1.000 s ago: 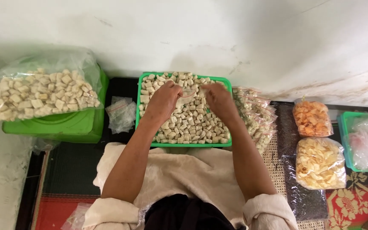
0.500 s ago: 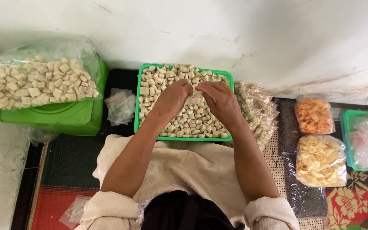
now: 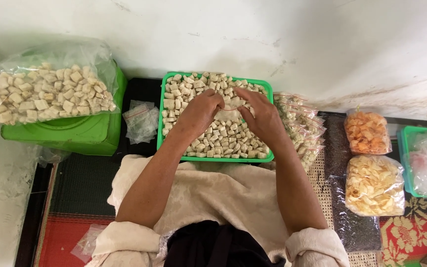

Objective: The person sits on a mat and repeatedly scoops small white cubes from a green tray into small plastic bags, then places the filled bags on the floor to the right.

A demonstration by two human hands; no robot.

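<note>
**Both hands over the green tray, a small clear bag between them**

The left hand [image 3: 198, 110] and the right hand [image 3: 262, 117] meet above the middle of a green tray [image 3: 160, 129] heaped with pale, cube-like snack pieces [image 3: 223, 139]. Between them sits a small clear plastic bag [image 3: 229, 108], pinched at each side. The left hand's fingers are curled narrow around the bag's left edge; the right hand's fingers are bent and close together on its right edge. Whether the bag already holds pieces I cannot tell, since the hands cover most of it.

As for progress, a pile of filled small packets [image 3: 302, 129] lies just beside the tray on its right, so a good many look packed. The tray is nearly full, and a large bag of the same pieces [image 3: 45, 95] rests on a green scale [image 3: 75, 134] to the left, so much appears left. A few empty small bags [image 3: 140, 119] wait between scale and tray.

The held bag's long axis seems to run left to right between the hands, roughly parallel to the wall; which way its mouth faces is hidden.

Farther right, on a woven mat [image 3: 322, 173], lie a bag of orange crackers [image 3: 366, 131] and a bag of yellow chips [image 3: 374, 185].
</note>
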